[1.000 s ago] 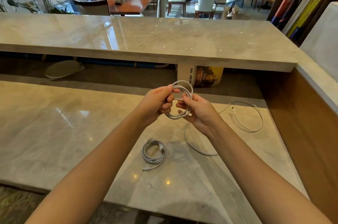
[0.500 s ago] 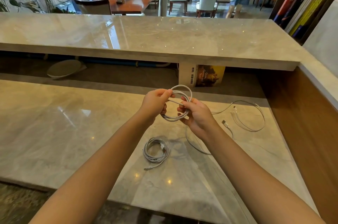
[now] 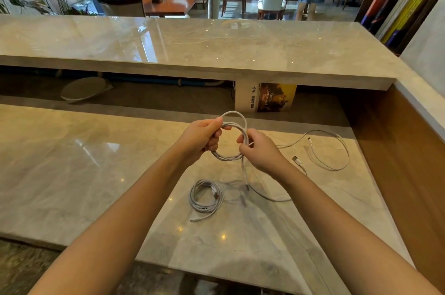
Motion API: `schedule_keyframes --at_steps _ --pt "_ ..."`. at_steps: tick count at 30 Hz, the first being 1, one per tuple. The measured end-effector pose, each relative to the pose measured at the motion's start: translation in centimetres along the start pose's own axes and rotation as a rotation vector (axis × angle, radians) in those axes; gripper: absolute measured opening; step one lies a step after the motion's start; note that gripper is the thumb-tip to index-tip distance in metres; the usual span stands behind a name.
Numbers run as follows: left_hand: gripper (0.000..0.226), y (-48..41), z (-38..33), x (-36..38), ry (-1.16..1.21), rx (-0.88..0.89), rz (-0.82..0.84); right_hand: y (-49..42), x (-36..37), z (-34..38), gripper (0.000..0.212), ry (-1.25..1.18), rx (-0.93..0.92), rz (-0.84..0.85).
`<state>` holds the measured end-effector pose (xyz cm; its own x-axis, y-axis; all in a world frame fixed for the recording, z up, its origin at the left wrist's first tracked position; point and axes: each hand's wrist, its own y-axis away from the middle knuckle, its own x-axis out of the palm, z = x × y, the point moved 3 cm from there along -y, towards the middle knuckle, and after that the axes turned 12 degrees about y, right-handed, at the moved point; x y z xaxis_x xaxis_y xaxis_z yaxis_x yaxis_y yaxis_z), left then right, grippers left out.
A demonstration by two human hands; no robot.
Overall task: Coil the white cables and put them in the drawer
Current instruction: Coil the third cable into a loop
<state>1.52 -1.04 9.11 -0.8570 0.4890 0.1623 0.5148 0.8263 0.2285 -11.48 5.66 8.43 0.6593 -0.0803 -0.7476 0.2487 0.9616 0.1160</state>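
Note:
Both hands hold one white cable (image 3: 234, 123) wound into a round coil above the marble desk (image 3: 72, 162). My left hand (image 3: 202, 137) pinches the coil's left side. On the coil's right side my right hand (image 3: 261, 150) grips it, and the cable's loose tail hangs down from there to the desk. A second white cable (image 3: 206, 197) lies coiled on the desk just below my hands. A third white cable (image 3: 332, 150) lies loose and uncoiled to the right, its plugs showing. No drawer is in view.
A raised marble counter (image 3: 192, 46) runs across behind the desk, with a book (image 3: 272, 97) and a round white disc (image 3: 83, 88) on the shelf under it. A wooden side wall (image 3: 409, 150) bounds the desk on the right. Beyond are chairs, tables and a standing person.
The loose tail has shortened as more cable was wound onto the coil; its plug has been drawn in towards my right hand. My hands have moved slightly apart.

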Motion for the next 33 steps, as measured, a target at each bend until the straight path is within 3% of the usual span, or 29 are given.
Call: schedule_keyframes --at_steps 4,11,14,17,20,23,28,33 --pt "0.036 -0.1 0.0 0.3 -0.037 -0.027 -0.035 0.0 -0.2 -0.3 0.013 0.259 0.033 0.040" --pt "0.031 -0.5 -0.7 -1.5 -0.057 0.040 -0.207 1.2 -0.9 -0.3 0.021 0.351 0.031 0.128" --pt "0.029 -0.6 -1.0 -2.6 0.142 -0.009 -0.154 1.8 -1.8 -0.7 0.021 0.473 -0.016 0.045" --pt "0.026 -0.1 -0.7 -1.3 0.574 -0.112 -0.022 1.5 -1.5 -1.0 0.021 0.469 -0.003 -0.066" --pt "0.025 0.1 0.1 0.3 0.817 -0.115 0.019 1.2 0.2 -1.3 0.020 -0.039 0.091 0.058" --pt "0.025 0.2 0.7 0.6 0.864 -0.076 -0.034 1.6 0.6 -0.7 0.016 -0.528 0.176 0.134" --pt "0.024 0.8 0.7 0.9 0.906 -0.040 -0.060 1.5 0.1 -0.6 0.015 -0.846 0.230 0.095" --pt "0.023 1.0 1.1 1.5 0.676 0.074 -0.167 1.5 0.6 -0.6 0.016 -1.048 0.326 -0.016"
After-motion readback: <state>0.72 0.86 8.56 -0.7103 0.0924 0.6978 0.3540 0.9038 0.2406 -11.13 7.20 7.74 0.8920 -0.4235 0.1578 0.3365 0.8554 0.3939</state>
